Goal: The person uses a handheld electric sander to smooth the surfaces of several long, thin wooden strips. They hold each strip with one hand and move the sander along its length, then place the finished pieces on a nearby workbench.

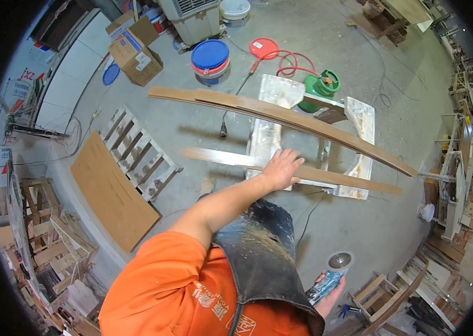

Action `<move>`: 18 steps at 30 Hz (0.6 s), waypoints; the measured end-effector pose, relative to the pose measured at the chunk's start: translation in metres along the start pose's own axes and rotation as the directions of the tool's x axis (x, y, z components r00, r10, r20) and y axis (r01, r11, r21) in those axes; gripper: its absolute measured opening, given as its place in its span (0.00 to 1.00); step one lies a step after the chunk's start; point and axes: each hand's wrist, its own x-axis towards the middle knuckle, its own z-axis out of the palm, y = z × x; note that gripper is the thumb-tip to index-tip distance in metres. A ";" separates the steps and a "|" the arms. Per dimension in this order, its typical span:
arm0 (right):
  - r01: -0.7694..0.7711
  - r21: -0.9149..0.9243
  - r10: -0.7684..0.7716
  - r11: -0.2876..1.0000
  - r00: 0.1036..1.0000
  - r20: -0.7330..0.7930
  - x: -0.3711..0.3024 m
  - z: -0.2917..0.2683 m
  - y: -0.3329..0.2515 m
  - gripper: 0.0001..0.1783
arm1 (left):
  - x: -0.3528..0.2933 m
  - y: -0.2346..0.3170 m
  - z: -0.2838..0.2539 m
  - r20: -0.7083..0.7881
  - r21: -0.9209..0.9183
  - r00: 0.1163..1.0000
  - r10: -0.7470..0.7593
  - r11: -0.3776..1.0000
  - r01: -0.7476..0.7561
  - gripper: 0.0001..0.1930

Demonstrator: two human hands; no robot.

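My left hand reaches out ahead and grips a long, narrow wooden strip near its middle. The strip lies across a white-stained workbench stand, and its left end is smeared by motion. Low at the right, my right hand is closed round the blue body of an angle grinder. The grinder's round disc points away from me, well apart from the wood. Beyond my left hand, a stack of long brown strips rests across the far part of the stand.
Behind the stand are a green gas cylinder and a red hose. A blue-lidded bucket and cardboard boxes stand farther back. To the left lie a slatted pallet and a brown board. A cable runs over the floor.
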 end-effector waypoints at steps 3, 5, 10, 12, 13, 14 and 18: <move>0.113 0.030 -0.114 0.993 0.994 0.004 -0.047 0.038 0.034 0.36 | -0.053 -0.042 -0.054 -0.055 -0.090 0.997 0.057 0.994 -0.062 0.35; 0.148 0.054 -0.151 0.988 0.987 0.060 -0.056 0.048 0.070 0.30 | -0.099 -0.103 -0.085 -0.123 -0.064 0.989 0.087 0.993 -0.095 0.36; 0.070 -0.046 -0.058 0.997 0.973 0.225 -0.068 0.095 0.128 0.27 | -0.202 -0.203 -0.165 0.012 0.344 1.000 -0.014 0.939 0.009 0.34; 0.057 -0.118 -0.022 0.991 0.961 0.276 -0.074 0.118 0.134 0.27 | -0.218 -0.239 -0.163 -0.011 0.316 0.997 0.076 0.946 -0.069 0.33; 0.048 -0.153 0.001 0.987 0.953 0.304 -0.073 0.127 0.129 0.28 | -0.222 -0.252 -0.158 -0.024 0.302 0.992 0.122 0.947 -0.109 0.33; 0.048 -0.179 0.015 0.983 0.941 0.337 -0.072 0.138 0.128 0.29 | -0.219 -0.261 -0.153 -0.030 0.281 0.987 0.158 0.949 -0.143 0.32; 0.080 -0.298 0.023 0.951 0.944 0.329 -0.075 0.185 0.130 0.26 | -0.200 -0.282 -0.138 -0.074 0.204 0.952 0.298 0.939 -0.278 0.28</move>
